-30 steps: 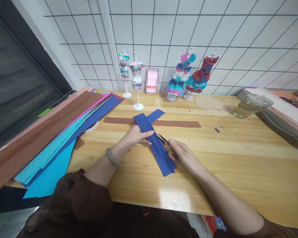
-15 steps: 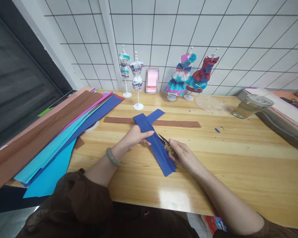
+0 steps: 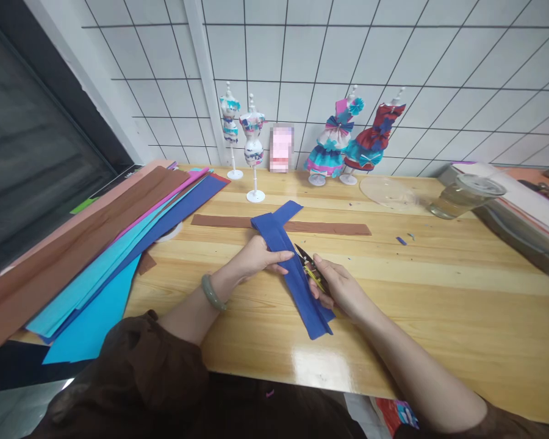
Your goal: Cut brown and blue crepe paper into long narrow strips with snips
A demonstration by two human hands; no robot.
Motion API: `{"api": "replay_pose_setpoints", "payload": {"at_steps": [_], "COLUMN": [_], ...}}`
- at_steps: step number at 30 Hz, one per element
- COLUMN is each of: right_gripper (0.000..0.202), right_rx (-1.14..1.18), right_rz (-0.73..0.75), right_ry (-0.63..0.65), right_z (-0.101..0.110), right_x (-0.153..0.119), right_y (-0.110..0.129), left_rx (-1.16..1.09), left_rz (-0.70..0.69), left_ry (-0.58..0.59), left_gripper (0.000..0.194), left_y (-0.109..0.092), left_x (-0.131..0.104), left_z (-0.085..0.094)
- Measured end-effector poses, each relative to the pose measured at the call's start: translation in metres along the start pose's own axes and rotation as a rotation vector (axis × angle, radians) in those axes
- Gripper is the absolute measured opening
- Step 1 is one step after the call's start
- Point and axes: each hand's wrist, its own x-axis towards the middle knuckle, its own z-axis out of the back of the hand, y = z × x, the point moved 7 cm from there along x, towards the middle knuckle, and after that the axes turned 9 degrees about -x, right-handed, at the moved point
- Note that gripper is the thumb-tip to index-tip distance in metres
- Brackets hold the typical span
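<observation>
My left hand (image 3: 260, 256) pinches a folded strip of blue crepe paper (image 3: 302, 299), thumb on top and fingers beneath. The strip slants from upper left down toward the table's front. In my right hand (image 3: 336, 280) is a pair of small thread snips (image 3: 312, 270) with dark blades and yellowish handles. The blades look a little apart and lie along the strip's right edge; whether they touch the paper I cannot tell. Another blue piece (image 3: 289, 211) sticks out behind the strip, across a long brown paper strip (image 3: 329, 227) lying flat on the table.
Paper sheets (image 3: 119, 225) in brown, turquoise, blue and pink pile up at left. Two mini dress forms (image 3: 254, 140) and two dressed ones (image 3: 332, 146), (image 3: 377, 137) stand by the tiled wall. A lidded cup (image 3: 462, 198) and blue scraps (image 3: 401, 241) lie right.
The blue strip and my left hand have shifted slightly right and toward me. The snips' blades have come a bit further apart, and their yellow handles show more.
</observation>
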Motion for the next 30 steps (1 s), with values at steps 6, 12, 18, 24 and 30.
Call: {"api": "replay_pose_setpoints", "payload": {"at_steps": [6,12,18,24,30], "right_gripper": [0.047,0.05,0.045,0.047,0.049], "right_rx": [0.078,0.144,0.134,0.091,0.13], "right_rz": [-0.003,-0.046,-0.154,-0.17,-0.188], "right_ry": [0.019,0.047,-0.06,-0.096,-0.032], "right_z": [-0.0023,-0.0071,-0.0027,0.0009,-0.0047], "right_x": [0.0029,0.0021,-0.0003,-0.0005,-0.0013], "right_y": [-0.003,-0.0033,-0.0069,-0.0082,-0.0077], "left_rx": [0.001,0.022,0.012,0.02,0.031], "left_rz": [0.024,0.013,-0.011,-0.027,-0.021], "left_ry": [0.0,0.011,0.005,0.006,0.001], "left_gripper": [0.041,0.043,0.044,0.044,0.044], "left_y": [0.0077,0.0096,0.0091,0.0077,0.0089], "left_x": [0.0011,0.0014,0.0008,0.0004,0.0008], "left_z": [-0.0059,-0.0066,-0.0093,-0.011,-0.0096]}}
